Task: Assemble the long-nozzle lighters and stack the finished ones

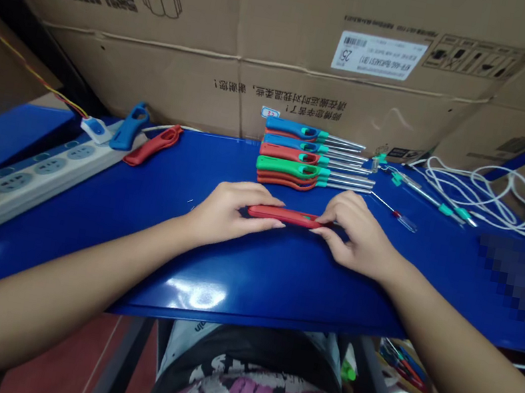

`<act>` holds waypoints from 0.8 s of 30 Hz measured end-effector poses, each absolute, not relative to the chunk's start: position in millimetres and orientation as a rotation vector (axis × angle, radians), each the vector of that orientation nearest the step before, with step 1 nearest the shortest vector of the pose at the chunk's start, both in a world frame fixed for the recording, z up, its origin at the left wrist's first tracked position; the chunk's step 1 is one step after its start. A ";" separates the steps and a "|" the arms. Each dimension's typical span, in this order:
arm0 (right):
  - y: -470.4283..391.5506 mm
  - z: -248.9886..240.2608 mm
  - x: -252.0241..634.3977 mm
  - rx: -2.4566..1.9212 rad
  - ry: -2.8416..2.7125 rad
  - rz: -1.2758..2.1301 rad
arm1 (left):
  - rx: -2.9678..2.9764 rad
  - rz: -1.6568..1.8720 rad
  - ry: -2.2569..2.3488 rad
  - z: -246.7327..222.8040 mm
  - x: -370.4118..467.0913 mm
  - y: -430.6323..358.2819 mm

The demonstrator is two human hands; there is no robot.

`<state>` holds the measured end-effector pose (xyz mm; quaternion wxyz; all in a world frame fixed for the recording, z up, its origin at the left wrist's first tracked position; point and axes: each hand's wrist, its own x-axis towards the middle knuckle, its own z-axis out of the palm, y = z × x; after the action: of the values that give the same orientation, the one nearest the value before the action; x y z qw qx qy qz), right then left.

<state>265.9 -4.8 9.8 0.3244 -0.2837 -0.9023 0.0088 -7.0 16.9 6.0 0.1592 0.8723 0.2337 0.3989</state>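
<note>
A red long-neck lighter [284,215] is held level just above the blue table, between both hands. My left hand [229,212] pinches its left end between thumb and fingers. At the other end, my right hand [350,232] grips it with fingertips and thumb and hides most of its nozzle. Just behind lies a stack of finished-looking lighters, with a green lighter [290,168], a red lighter [287,153] and a blue lighter [292,128] among them, metal nozzles pointing right. A small screwdriver [405,222] with a clear handle rests right of the stack.
A white power strip [48,169] stands at left, with a blue handle shell [130,127] and a red handle shell [154,145] by its far end. Loose nozzle parts [426,193] and a coiled white cable [487,189] lie at right. A cardboard wall [171,79] closes the back.
</note>
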 end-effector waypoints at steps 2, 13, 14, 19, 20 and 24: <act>-4.4 9.7 266.4 -0.743 -2.368 0.005 | 2.502 1.112 0.613 6.0 -8.7 19.5; -1.9 13.3 272.2 -0.828 -2.402 0.038 | 2.625 1.089 0.565 7.0 -12.1 17.1; -1.4 13.3 272.7 -0.848 -2.413 0.027 | 2.627 1.095 0.582 7.0 -12.6 17.1; 1.1 12.1 274.4 -0.930 -2.440 -0.008 | 2.622 1.080 0.649 10.4 -14.5 16.5; 1.2 11.9 274.5 -0.932 -2.433 -0.008 | 2.627 1.074 0.654 11.5 -14.9 16.6; -0.3 12.4 273.7 -0.921 -2.417 -0.115 | 2.685 0.992 0.659 15.0 -14.7 15.9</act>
<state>273.7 -0.3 12.4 0.2726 -0.3422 -0.8982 -0.0426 -14.7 15.9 15.0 0.1020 0.9093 0.2232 0.3361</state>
